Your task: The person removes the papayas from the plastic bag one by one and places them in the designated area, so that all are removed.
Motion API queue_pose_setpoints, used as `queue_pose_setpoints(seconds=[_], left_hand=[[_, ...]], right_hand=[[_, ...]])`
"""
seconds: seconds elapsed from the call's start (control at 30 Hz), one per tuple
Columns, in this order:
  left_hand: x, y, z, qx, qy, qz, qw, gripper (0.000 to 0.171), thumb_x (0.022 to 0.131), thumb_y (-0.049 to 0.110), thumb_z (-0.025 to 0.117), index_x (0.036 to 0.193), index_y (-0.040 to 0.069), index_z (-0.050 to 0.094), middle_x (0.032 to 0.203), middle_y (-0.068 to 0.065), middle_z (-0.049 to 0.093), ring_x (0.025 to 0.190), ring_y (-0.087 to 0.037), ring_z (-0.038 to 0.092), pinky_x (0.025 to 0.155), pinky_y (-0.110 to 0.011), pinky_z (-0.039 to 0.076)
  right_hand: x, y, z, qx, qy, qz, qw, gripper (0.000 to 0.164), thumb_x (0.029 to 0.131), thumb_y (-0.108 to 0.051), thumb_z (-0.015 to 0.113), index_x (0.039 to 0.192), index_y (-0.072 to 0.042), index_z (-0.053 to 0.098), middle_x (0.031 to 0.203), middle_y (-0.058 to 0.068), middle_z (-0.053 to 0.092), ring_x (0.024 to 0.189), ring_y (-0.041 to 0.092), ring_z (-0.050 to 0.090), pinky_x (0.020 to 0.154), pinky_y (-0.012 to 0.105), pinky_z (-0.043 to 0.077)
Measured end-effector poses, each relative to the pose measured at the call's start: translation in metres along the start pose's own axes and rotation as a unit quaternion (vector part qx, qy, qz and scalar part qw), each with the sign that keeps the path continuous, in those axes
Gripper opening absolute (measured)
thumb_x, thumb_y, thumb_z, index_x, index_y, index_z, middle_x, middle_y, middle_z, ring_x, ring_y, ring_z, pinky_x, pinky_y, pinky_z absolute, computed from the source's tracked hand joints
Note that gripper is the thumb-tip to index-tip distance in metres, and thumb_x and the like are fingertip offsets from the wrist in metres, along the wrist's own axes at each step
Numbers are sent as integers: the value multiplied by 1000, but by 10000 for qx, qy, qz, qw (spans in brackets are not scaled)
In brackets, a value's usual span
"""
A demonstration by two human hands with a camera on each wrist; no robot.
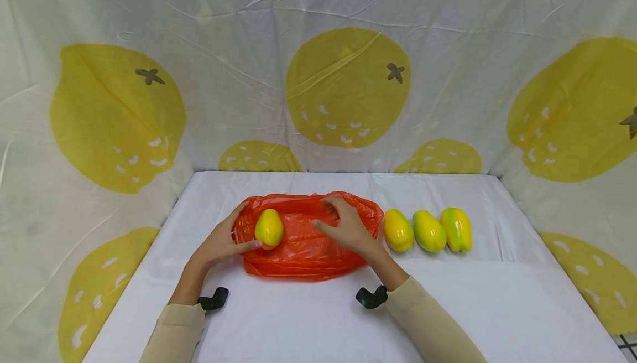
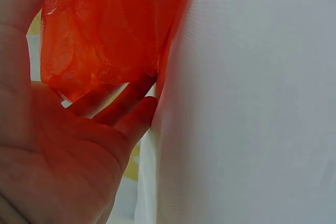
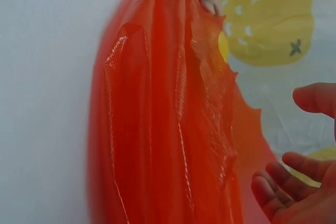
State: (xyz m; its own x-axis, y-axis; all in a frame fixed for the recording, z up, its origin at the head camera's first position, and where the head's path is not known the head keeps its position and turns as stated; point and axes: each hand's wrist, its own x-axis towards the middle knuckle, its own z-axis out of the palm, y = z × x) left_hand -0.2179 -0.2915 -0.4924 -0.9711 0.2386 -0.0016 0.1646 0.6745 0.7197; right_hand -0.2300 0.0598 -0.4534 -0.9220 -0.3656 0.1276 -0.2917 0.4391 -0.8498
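A red plastic bag (image 1: 308, 241) lies spread on the white table, its mouth gathered loosely. One glossy yellow mango-like fruit (image 1: 269, 229) rests at the bag's left part. My left hand (image 1: 221, 241) is at the bag's left end, its thumb tip right by the fruit's lower side. Seen from the left wrist, extended fingers (image 2: 126, 103) touch the red plastic. Over the bag's right half hovers my right hand (image 1: 345, 227), fingers spread and loosely bent, holding nothing. The right wrist view shows those fingers (image 3: 289, 182) apart, beside the bag's raised edge (image 3: 210, 103).
To the right of the bag stand three more yellow-green fruits, a left one (image 1: 398, 231), a middle one (image 1: 429, 231) and a right one (image 1: 455, 229). A cloth backdrop (image 1: 239, 86) printed with yellow fruit surrounds the white table (image 1: 308, 319) at the back and sides.
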Motion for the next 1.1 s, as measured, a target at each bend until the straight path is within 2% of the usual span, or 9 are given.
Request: queue_pose_setpoints(seconds=[0.23, 0.57, 0.77, 1.1], left_hand=[[0, 2, -1, 19, 15, -7, 10000, 117, 78, 55, 84, 167, 30, 12, 168, -14, 31, 150, -44, 35, 112, -68, 42], [0, 1, 0, -17, 17, 103, 9999, 113, 79, 53, 83, 166, 31, 15, 166, -15, 34, 147, -45, 40, 110, -68, 43], [-1, 2, 0, -26, 80, 142, 9999, 112, 79, 53, 84, 166, 30, 16, 166, -13, 35, 146, -43, 41, 111, -69, 42], [-2, 2, 0, -67, 46, 289, 9995, 112, 79, 50, 84, 166, 29, 17, 165, -13, 36, 144, -41, 44, 111, -67, 44]], right_hand=[[14, 1, 27, -66, -295, 115, 9995, 67, 93, -39, 73, 147, -7, 50, 143, 14, 56, 121, 31, 58, 100, 45, 56], [26, -10, 62, -227, -596, 531, 9966, 70, 92, -49, 73, 148, -13, 49, 143, 6, 57, 121, 22, 57, 97, 41, 58], [30, -15, 81, -220, -666, 669, 9953, 73, 91, -54, 72, 148, -14, 48, 143, 5, 57, 120, 22, 58, 98, 41, 59], [33, -18, 106, -175, -596, 901, 9940, 82, 88, -65, 69, 147, -13, 47, 131, 4, 58, 110, 19, 57, 91, 36, 58]])
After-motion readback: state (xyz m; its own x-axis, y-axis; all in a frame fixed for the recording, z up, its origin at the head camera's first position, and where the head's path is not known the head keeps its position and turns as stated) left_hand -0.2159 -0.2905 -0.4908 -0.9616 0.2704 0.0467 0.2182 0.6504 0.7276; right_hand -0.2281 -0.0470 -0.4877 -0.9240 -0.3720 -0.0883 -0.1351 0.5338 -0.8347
